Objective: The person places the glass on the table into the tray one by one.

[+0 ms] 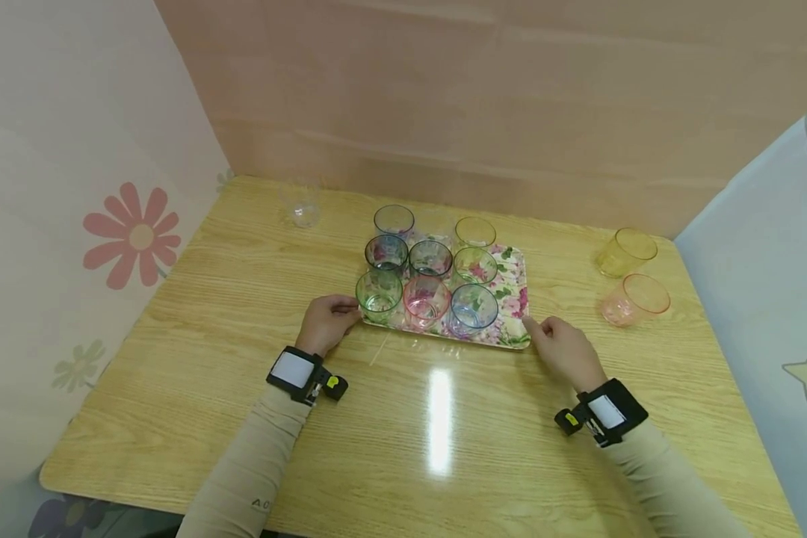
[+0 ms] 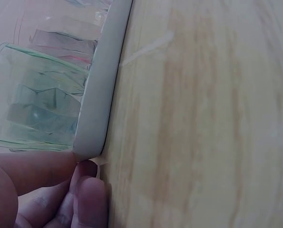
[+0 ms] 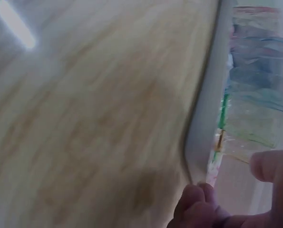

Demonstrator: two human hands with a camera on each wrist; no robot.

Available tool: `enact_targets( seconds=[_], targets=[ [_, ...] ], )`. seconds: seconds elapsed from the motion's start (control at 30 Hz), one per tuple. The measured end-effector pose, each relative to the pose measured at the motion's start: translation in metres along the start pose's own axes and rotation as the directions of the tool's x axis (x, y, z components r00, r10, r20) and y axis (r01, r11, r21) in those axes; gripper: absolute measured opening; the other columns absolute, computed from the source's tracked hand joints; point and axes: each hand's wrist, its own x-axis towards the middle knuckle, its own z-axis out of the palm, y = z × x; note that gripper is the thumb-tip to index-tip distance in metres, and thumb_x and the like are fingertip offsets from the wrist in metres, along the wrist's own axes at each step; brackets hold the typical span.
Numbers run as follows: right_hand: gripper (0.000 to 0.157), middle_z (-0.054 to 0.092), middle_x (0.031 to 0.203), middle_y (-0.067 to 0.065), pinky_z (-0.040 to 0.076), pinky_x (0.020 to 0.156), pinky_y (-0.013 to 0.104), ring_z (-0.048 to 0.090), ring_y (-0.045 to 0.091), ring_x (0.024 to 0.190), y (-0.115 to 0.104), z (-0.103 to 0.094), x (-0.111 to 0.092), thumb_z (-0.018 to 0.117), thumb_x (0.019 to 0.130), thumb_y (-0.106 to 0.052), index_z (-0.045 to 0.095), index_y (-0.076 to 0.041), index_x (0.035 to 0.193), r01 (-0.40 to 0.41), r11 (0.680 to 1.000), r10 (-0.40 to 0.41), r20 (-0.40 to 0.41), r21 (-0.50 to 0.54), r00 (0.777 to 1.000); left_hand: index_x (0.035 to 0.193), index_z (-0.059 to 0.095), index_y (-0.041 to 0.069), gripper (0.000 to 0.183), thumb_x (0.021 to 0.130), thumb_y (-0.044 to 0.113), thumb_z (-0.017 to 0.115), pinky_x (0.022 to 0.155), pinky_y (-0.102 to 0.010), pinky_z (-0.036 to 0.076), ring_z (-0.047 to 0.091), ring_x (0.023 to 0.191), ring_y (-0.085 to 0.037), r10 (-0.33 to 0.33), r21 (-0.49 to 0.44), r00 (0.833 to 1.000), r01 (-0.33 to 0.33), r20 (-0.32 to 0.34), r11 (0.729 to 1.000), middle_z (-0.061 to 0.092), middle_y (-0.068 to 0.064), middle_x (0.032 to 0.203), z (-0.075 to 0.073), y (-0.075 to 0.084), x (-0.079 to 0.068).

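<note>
A rectangular floral tray with a pale rim lies on the table, bearing several clear tinted tumblers. In its front row stand a green tumbler, a pink tumbler and a blue tumbler; dark, yellow-green and bluish ones stand behind. My left hand grips the tray's front left corner, thumb by the rim and fingers curled below it, as the left wrist view shows. At the right end, my right hand holds the front corner, fingers curled at the rim and thumb above. The fingertips under the rim are partly hidden.
A yellow tumbler and another pink tumbler stand on the wooden table to the right. A colourless glass is at the back left. Papered walls border the table at back and sides.
</note>
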Motion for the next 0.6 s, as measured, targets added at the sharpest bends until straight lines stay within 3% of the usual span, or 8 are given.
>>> enact_targets(
  seconds=[0.13, 0.33, 0.47, 0.6],
  targets=[
    [0.062, 0.052, 0.066, 0.004, 0.036, 0.055, 0.033, 0.049, 0.021, 0.060, 0.007, 0.007, 0.003, 0.041, 0.105, -0.059, 0.063, -0.007, 0.079, 0.007, 0.997, -0.002, 0.054, -0.080, 0.999, 0.118, 0.070, -0.007, 0.024, 0.096, 0.003, 0.068, 0.062, -0.022, 0.053, 0.068, 0.084, -0.021, 0.001, -0.005, 1.000, -0.001, -0.003, 1.000, 0.070, -0.022, 0.109, 0.000, 0.001, -0.001],
    [0.055, 0.044, 0.058, -0.001, 0.031, 0.050, 0.031, 0.044, 0.018, 0.054, 0.007, 0.014, 0.004, 0.050, 0.105, -0.049, 0.052, -0.013, 0.063, 0.036, 0.996, -0.033, 0.049, -0.076, 0.998, 0.119, 0.070, -0.008, 0.024, 0.096, 0.002, 0.068, 0.063, -0.023, 0.053, 0.069, 0.086, -0.026, -0.007, -0.022, 1.000, 0.007, -0.003, 1.000, 0.070, -0.023, 0.108, 0.001, 0.000, -0.001],
    [0.053, 0.038, 0.055, -0.004, 0.027, 0.049, 0.029, 0.039, 0.015, 0.051, 0.007, 0.015, 0.005, 0.054, 0.104, -0.041, 0.045, -0.015, 0.059, 0.042, 0.995, -0.037, 0.057, -0.086, 0.998, 0.117, 0.070, -0.007, 0.023, 0.096, 0.002, 0.069, 0.063, -0.023, 0.053, 0.069, 0.084, -0.024, -0.011, -0.023, 1.000, 0.011, -0.014, 1.000, 0.071, -0.022, 0.106, 0.001, 0.000, -0.002],
    [0.051, 0.039, 0.055, -0.003, 0.027, 0.049, 0.029, 0.040, 0.016, 0.052, 0.007, 0.016, 0.006, 0.055, 0.104, -0.039, 0.046, -0.015, 0.059, 0.031, 0.995, -0.025, 0.063, -0.095, 0.998, 0.118, 0.069, -0.008, 0.023, 0.098, 0.003, 0.066, 0.062, -0.023, 0.054, 0.067, 0.079, -0.019, -0.008, -0.019, 1.000, 0.009, 0.017, 1.000, 0.070, -0.022, 0.107, -0.002, 0.001, -0.002]
  ],
)
